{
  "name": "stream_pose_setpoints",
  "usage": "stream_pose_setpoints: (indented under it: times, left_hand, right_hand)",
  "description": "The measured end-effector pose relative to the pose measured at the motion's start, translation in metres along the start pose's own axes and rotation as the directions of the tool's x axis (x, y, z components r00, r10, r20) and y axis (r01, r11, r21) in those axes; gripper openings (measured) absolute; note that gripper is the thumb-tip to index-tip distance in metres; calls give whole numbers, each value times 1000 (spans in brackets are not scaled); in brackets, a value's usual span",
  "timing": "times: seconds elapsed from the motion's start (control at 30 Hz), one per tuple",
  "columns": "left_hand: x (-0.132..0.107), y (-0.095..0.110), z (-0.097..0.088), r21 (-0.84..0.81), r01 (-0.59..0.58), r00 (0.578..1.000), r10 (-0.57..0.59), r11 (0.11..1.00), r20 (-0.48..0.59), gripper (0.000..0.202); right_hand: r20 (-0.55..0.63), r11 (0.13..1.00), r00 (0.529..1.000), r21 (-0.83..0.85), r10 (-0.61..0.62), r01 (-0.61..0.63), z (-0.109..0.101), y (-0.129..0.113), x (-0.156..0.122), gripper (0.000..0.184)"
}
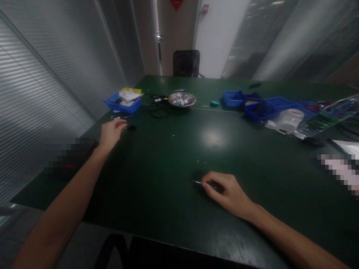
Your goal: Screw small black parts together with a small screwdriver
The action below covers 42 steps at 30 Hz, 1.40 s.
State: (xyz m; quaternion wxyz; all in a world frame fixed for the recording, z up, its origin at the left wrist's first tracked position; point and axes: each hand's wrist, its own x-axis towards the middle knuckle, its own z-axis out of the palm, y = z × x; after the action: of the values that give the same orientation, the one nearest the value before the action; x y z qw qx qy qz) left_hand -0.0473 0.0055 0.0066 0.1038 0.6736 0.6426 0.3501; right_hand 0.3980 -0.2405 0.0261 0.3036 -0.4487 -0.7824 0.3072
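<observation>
My right hand (226, 192) rests low over the green table, thumb and forefinger pinched on a thin silvery pin-like piece (197, 182) that points left. The rest of that piece is hidden in the fingers, and its kind is unclear. Farther off at the left, my left hand (111, 133) hovers with its fingers pressed together. Whatever those fingertips hold, if anything, is too small to make out. Just right of them a small dark round spot (131, 127), a thing or a shadow, shows on the table. A blue bin (123, 108) with white wadded material stands beyond the left hand.
A metal bowl (182, 105) with small white pieces stands at the back, beside a black cable (159, 116). Several blue bins (233, 98), a white plastic housing (288, 120) and clear bags (328, 117) crowd the right. A dark case (81, 153) lies at the left edge.
</observation>
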Motion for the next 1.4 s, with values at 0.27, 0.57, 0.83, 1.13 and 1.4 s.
stream_pose_setpoints:
  times: [0.27, 0.57, 0.83, 1.13, 1.4]
  left_hand:
    - [3, -3, 11, 99, -119, 991, 125, 988, -56, 28]
    - [2, -1, 20, 96, -97, 995, 94, 991, 33, 29]
    - [4, 2, 14, 80, -50, 997, 45, 996, 60, 28]
    - [1, 7, 15, 87, -30, 998, 25, 996, 52, 27]
    - [5, -3, 17, 113, -9, 999, 3, 994, 53, 31]
  right_hand:
    - [3, 1000, 1000, -16, 8, -8, 0, 1, 0, 17]
    - [0, 1000, 1000, -11, 6, -6, 0, 0, 0, 19]
    - [-4, 999, 1000, -34, -6, 6, -1, -1, 0, 20]
    - [-16, 1000, 1000, -25, -9, 8, 0, -2, 1, 19]
    - [-6, 1000, 1000, -16, -3, 3, -1, -1, 0, 17]
